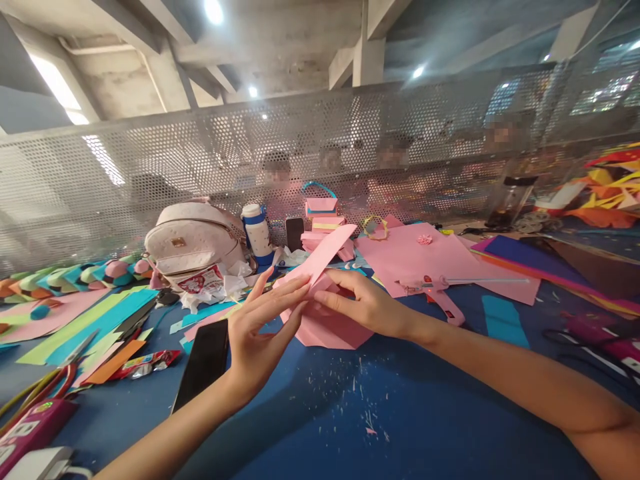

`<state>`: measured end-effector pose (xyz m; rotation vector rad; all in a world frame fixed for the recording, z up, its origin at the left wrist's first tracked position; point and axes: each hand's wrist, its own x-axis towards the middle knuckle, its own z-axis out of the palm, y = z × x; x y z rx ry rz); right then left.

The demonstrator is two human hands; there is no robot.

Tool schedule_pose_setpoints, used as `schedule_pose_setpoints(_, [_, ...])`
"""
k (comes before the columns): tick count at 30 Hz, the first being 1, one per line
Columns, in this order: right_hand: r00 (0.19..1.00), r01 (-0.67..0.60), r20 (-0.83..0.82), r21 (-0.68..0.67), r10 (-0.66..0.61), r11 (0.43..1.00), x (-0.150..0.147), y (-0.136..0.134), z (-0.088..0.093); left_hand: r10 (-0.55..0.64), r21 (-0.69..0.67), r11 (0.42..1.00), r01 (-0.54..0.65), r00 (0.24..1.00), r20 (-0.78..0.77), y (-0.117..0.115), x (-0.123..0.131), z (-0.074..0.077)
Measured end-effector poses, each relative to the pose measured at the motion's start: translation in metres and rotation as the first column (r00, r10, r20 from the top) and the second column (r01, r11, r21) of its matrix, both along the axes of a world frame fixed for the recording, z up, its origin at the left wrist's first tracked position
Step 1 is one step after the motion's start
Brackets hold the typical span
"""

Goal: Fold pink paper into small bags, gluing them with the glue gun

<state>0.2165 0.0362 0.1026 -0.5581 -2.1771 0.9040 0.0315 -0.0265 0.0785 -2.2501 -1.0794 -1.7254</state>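
Note:
A many-sided folded pink paper box [335, 330] rests on the blue table before me, with a long pink paper strip [327, 252] slanting up from its top. My left hand [263, 333] is at the box's left, fingers stretched along the base of the strip and thumb against the side, steadying the paper between them. From the right, my right hand [363, 303] pinches the pink paper near the strip's lower end with thumb and fingers. The fingers hide the exact spot where strip and box meet.
A black phone [204, 360] lies left of the box. Behind stand a white backpack [193, 230] and a bottle [257, 233]. To the right are a pink glue gun [440, 297] and a pink sheet [400, 250]. Scissors [75, 353] lie left; a perforated metal screen [225, 153] runs behind.

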Motion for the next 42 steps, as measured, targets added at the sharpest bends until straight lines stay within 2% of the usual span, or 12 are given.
schedule_pose_setpoints(4, [0.994, 0.026, -0.108, 0.006, -0.026, 1.000, -0.009, 0.000, 0.002, -0.018, 0.005, 1.000, 0.018, 0.999, 0.038, 0.000, -0.002, 0.001])
schedule_pose_setpoints(9, [0.926, -0.008, -0.377, -0.091, -0.027, 0.996, -0.017, 0.001, 0.000, -0.028, 0.019, 0.999, 0.027, 0.998, 0.064, 0.000, -0.006, 0.000])
schedule_pose_setpoints(11, [0.918, -0.013, -0.397, -0.057, -0.011, 0.998, -0.017, 0.003, 0.000, -0.029, 0.010, 1.000, 0.028, 0.997, 0.067, 0.002, -0.008, -0.001])
schedule_pose_setpoints(16, [0.975, -0.001, -0.217, 0.173, 0.039, 0.985, -0.005, 0.010, 0.004, -0.046, -0.038, 0.998, 0.047, 0.999, 0.026, 0.008, -0.011, -0.006])
schedule_pose_setpoints(20, [0.998, 0.044, -0.060, 0.310, -0.027, 0.950, 0.005, 0.012, 0.010, -0.074, -0.086, 0.994, 0.073, 0.997, -0.014, 0.011, -0.010, -0.012])
schedule_pose_setpoints(26, [0.999, 0.017, 0.028, 0.279, -0.026, 0.960, 0.012, 0.013, 0.010, -0.130, -0.202, 0.970, 0.138, 0.990, 0.052, 0.016, -0.008, -0.018])
schedule_pose_setpoints(30, [0.997, -0.033, 0.072, 0.207, 0.019, 0.978, 0.018, 0.012, 0.009, -0.156, -0.346, 0.916, 0.202, 0.975, 0.156, 0.040, -0.021, -0.026])
schedule_pose_setpoints(33, [0.986, -0.133, 0.120, 0.150, 0.116, 0.980, 0.027, 0.010, 0.013, -0.108, -0.491, 0.827, 0.273, 0.935, 0.338, 0.059, -0.033, -0.037])
schedule_pose_setpoints(34, [0.981, -0.167, 0.124, 0.133, 0.151, 0.977, 0.031, 0.010, 0.014, -0.128, -0.537, 0.765, 0.355, 0.901, 0.414, 0.063, -0.036, -0.041])
schedule_pose_setpoints(36, [0.975, -0.205, 0.113, 0.099, 0.194, 0.974, 0.040, 0.012, 0.018, -0.225, -0.594, 0.571, 0.567, 0.804, 0.551, 0.063, -0.037, -0.048])
schedule_pose_setpoints(38, [0.979, -0.194, 0.078, 0.064, 0.189, 0.979, 0.051, 0.015, 0.021, -0.271, -0.593, 0.426, 0.683, 0.722, 0.637, 0.056, -0.035, -0.053])
schedule_pose_setpoints(42, [0.992, -0.126, -0.012, -0.026, 0.125, 0.992, 0.072, 0.023, 0.020, -0.217, -0.661, 0.330, 0.674, 0.736, 0.641, 0.038, -0.030, -0.055])
